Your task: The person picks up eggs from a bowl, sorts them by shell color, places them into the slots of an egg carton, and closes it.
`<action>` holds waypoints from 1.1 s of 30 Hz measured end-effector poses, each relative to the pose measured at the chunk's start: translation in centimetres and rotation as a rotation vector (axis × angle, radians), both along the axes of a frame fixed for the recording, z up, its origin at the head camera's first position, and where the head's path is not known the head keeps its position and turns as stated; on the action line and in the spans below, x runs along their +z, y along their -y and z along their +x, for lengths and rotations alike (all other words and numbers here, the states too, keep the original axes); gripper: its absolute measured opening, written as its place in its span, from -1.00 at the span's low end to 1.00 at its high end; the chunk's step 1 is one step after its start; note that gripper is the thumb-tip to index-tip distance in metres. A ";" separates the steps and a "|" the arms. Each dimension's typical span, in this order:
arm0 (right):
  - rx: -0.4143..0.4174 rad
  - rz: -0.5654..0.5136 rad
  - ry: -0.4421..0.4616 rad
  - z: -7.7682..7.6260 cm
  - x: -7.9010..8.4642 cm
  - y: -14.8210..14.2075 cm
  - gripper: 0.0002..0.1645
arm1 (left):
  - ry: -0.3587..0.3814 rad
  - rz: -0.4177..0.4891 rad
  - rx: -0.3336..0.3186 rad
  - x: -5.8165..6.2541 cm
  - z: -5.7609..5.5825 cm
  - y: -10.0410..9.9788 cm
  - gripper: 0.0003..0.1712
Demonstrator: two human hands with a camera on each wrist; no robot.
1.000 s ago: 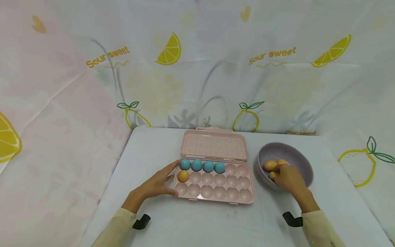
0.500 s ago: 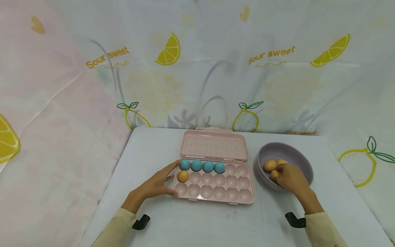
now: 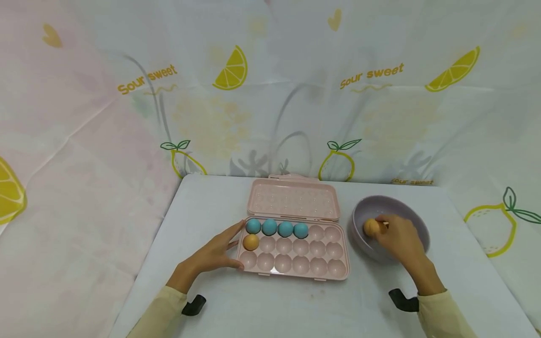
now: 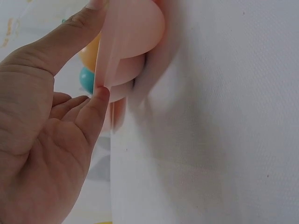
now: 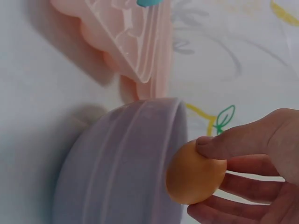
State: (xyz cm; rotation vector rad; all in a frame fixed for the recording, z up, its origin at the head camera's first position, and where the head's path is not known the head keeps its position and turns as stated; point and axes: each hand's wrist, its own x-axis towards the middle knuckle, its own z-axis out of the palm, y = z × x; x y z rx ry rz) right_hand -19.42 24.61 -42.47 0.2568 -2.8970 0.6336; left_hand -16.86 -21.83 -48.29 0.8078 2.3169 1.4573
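Observation:
My left hand (image 3: 213,253) holds the left end of a pink egg carton (image 3: 301,264), thumb at the near corner and fingers toward the far corner. Several blue eggs (image 3: 285,229) fill the back row from the left, and one orange-brown egg (image 3: 251,242) sits in the middle row's left cup. Over the purple-grey bowl (image 3: 380,205), my right hand (image 3: 403,241) pinches an orange-brown egg (image 5: 194,172) between thumb and fingers. The right wrist view shows this egg at the bowl's rim. My hand hides much of the bowl's inside.
Behind the cups the carton's lid (image 3: 293,199) lies folded back on the white-covered table (image 3: 211,197). A lemon-print cloth (image 3: 270,117) hangs along the table's back edge. Black wrist mounts (image 3: 193,305) stick out from both sleeves.
My right hand has lifted an orange-brown egg up from among those in the bowl. The left hand and the carton have stayed in place.

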 end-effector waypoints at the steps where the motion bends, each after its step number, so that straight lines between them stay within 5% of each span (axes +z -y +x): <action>1: 0.002 -0.009 -0.013 0.0 0.1 0.1 -0.60 | -0.003 0.000 -0.002 0.0 0.0 0.0 0.27; 11: 0.012 -0.174 -0.141 -0.1 0.5 1.8 -0.60 | -0.025 -0.056 0.013 -2.3 -0.8 0.7 0.32; 22: 0.110 -0.312 -0.160 -0.7 0.2 5.0 -0.59 | 0.007 0.002 -0.008 0.2 0.2 0.1 0.25; 33: 0.228 -0.342 -0.113 -0.9 0.0 8.0 -0.47 | -0.012 -0.056 0.030 -2.2 -0.8 0.5 0.31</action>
